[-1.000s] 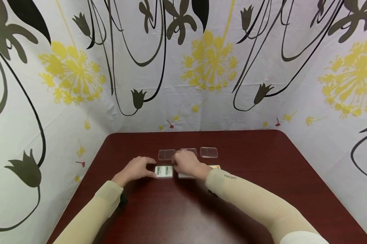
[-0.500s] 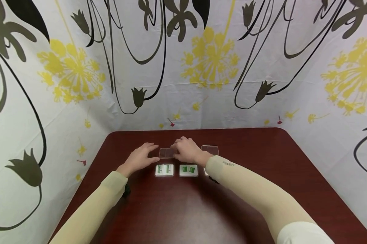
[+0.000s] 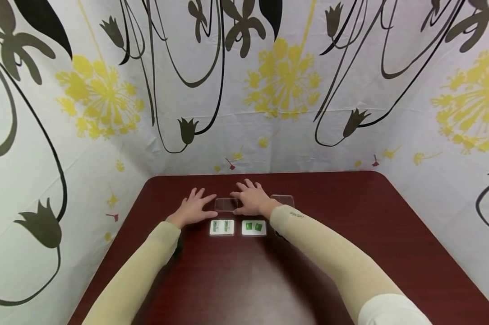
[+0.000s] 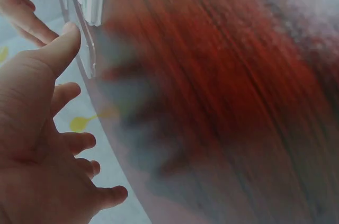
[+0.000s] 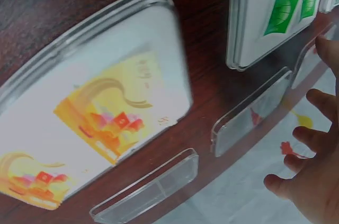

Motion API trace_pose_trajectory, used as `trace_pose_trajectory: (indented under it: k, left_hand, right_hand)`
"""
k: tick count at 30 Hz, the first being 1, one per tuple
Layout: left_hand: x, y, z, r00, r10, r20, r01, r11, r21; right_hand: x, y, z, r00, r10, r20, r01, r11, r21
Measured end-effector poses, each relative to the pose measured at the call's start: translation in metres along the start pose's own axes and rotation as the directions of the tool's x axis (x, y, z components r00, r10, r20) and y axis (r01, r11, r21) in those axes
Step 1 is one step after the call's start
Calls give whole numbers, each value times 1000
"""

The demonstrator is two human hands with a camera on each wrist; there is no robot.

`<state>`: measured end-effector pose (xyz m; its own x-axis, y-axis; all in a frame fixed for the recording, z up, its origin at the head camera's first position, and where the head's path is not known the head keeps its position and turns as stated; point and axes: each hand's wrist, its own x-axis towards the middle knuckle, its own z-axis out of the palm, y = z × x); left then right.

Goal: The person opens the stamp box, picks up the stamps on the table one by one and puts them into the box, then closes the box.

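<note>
A clear plastic lid [image 3: 226, 205] lies on the table between my two hands. My left hand [image 3: 193, 209] is at its left with the fingers spread; in the left wrist view the thumb overlaps the lid's edge, and I cannot tell if it touches. At its right, my right hand [image 3: 252, 200] also has spread fingers and covers the middle lid [image 5: 251, 113] in the head view. Nearer me stand a clear case with a green-striped insert [image 3: 222, 227] and a case with two green squares [image 3: 254, 228]. A third case with orange pictures [image 5: 116, 107] is hidden behind my right forearm.
Another clear lid [image 3: 283, 200] lies to the right, beyond my right wrist. The dark red table [image 3: 342, 207] ends at a patterned cloth wall [image 3: 269, 149] behind the lids. Similar cloth hangs at both sides.
My right hand has moved back from above the middle case towards the row of lids, uncovering the green squares. My left hand has moved forward and right, and its fingers have spread.
</note>
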<state>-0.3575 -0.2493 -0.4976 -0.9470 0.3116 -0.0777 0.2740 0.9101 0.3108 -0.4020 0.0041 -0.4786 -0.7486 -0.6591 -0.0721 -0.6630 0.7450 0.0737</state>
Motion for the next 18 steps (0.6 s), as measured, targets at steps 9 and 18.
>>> trace_pose_trajectory:
  k: [9,18]
  left_hand:
    - [7,-2,3,1000,-9,17,10,999,-39]
    - [14,-3,6,1000,-1,11,1,998,-58]
  right_hand:
    - [3,5,13,998,63,-2,-63,995,79]
    - [5,4,16,995,88,-40,-83,991,110]
